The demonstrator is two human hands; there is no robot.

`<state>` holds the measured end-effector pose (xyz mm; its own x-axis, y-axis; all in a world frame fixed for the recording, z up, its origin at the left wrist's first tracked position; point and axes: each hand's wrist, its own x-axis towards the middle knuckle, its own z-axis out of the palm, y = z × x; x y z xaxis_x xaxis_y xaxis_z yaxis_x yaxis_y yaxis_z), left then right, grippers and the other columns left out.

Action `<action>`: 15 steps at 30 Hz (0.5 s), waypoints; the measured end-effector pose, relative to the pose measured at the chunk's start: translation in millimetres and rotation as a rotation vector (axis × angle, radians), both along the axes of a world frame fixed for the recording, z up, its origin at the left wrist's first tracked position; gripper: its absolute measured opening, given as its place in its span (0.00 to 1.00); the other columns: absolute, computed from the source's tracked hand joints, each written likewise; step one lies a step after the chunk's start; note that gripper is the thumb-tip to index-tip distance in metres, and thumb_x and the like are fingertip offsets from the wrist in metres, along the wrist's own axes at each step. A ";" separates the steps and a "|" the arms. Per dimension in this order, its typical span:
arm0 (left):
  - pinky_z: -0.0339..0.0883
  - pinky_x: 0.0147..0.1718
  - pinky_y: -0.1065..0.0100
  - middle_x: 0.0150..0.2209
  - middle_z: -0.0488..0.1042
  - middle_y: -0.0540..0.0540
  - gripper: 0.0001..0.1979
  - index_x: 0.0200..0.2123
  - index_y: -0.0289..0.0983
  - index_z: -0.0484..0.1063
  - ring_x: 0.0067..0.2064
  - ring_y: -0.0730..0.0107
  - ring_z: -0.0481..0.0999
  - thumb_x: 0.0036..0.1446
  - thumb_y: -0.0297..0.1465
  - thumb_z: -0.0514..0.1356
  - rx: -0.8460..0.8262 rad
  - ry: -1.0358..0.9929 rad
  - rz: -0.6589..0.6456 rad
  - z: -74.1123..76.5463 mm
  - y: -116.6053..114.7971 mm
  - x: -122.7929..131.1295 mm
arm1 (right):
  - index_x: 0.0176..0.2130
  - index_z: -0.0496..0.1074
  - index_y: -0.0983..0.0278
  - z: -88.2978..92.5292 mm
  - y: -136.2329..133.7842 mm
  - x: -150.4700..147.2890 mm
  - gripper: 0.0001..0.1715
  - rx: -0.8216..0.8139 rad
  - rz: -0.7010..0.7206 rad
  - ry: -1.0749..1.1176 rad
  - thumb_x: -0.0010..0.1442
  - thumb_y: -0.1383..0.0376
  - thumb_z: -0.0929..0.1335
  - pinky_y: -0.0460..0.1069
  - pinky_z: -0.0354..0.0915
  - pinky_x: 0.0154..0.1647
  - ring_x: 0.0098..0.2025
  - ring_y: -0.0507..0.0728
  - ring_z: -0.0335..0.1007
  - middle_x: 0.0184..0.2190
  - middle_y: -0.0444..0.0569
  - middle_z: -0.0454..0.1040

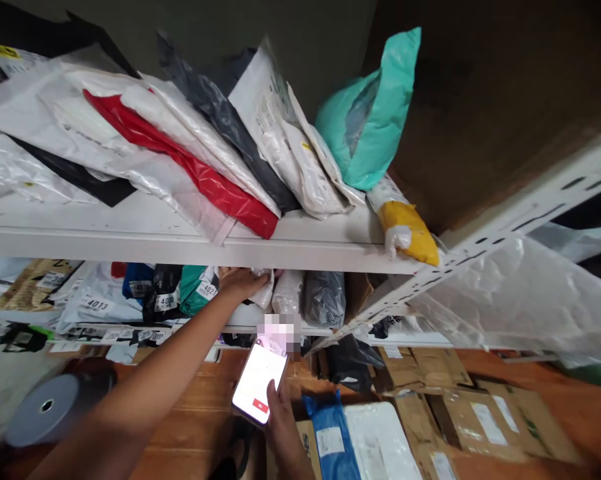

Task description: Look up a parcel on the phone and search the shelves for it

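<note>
Glossy plastic parcels (265, 294), smooth phone (259, 377), seemingly metal shelf (180, 251)

The upper right is sunk in dim brown shadow. The phone screen (258, 375) is washed out nearly white, sheen is thrown off the red bag (200, 172), and the outer edges are stretched and blurred.

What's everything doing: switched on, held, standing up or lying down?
Phone: screen lit, held.
Right hand: gripping the phone.
Left hand: at a small white package.
Red package: leaning.
Teal package: standing, tilted.
Yellow package: lying at the upper shelf's edge.
Blue package: lying, label up.
</note>
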<state>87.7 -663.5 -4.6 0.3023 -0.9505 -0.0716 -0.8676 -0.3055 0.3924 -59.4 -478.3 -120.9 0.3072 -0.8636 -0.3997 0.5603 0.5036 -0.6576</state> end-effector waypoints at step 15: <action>0.42 0.57 0.43 0.63 0.52 0.36 0.32 0.46 0.40 0.74 0.64 0.31 0.43 0.43 0.55 0.57 -0.087 -0.165 0.251 5.5 18.6 -11.8 | 0.35 0.71 0.66 41.7 16.4 -39.7 0.36 0.243 -0.336 0.060 0.34 0.43 0.74 0.48 0.63 0.21 0.21 0.56 0.71 0.21 0.45 0.77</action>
<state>75.9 -644.9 0.9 0.5288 -0.8452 0.0767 -0.8236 -0.4893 0.2869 -99.1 -461.9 -79.1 -0.0058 -0.7900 -0.6131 0.6844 0.4439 -0.5785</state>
